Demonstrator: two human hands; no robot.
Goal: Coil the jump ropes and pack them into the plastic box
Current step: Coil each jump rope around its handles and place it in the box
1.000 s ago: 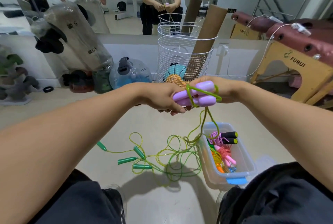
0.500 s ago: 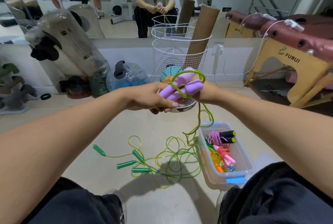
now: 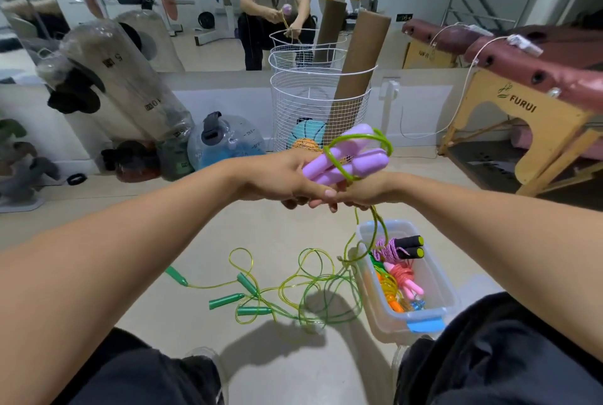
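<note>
- Handles (image 3: pixel 346 161): two purple ones bunched together, gripped in the left hand (image 3: pixel 287 179), fingers curled under them; tips now tilt up and away, where a second ago they lay level.
- Cord (image 3: pixel 359 147): green, looped round the handles just above the fingers. The loop looks wider and sits higher than a second ago, so another wrap seems in progress.
- Right hand (image 3: pixel 362 191): tucked under and behind the handles, touching the left fingers; its fingers are hidden, grip can't be told. It probably feeds the cord.
- Slack: cord hangs down from below the fingers to a loose tangle on the floor (image 3: pixel 293 241), so coiling is far from done.
- Box (image 3: pixel 447 293): clear plastic, well below the fingers, already holding coiled ropes.
- Green handles (image 3: pixel 225 300): loose on the floor, unpacked.
</note>
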